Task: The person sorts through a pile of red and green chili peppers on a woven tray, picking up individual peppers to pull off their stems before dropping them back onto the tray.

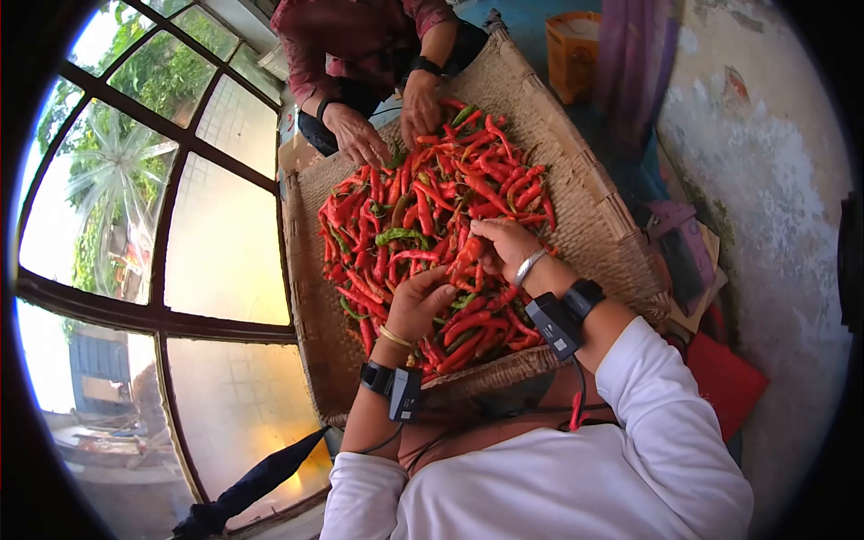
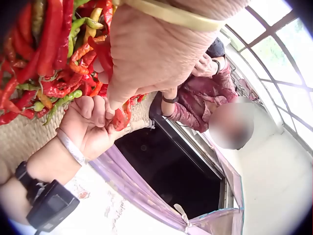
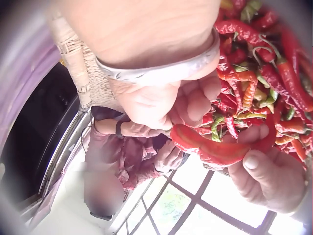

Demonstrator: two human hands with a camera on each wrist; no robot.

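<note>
A wide woven basket tray [image 1: 310, 297] holds a heap of red chillies [image 1: 432, 202] with a few green ones mixed in. Over the near side of the heap both hands meet on one red chilli [image 1: 465, 255]. My right hand [image 1: 502, 245] curls its fingers round one end of the chilli [image 3: 208, 147]. My left hand [image 1: 421, 301] pinches the other end with its thumb [image 3: 254, 161] on top. The left wrist view shows the right hand [image 2: 90, 125] below the left hand [image 2: 156, 49], with the chilli [image 2: 120, 117] between them.
A second person [image 1: 360, 40] sits across the tray, their hands [image 1: 357, 135] in the far chillies. A large window [image 1: 162, 234] fills the left. An orange bag [image 1: 573, 54] stands behind the tray, a folded umbrella [image 1: 261, 477] lies lower left, and a rough wall [image 1: 765, 180] is at the right.
</note>
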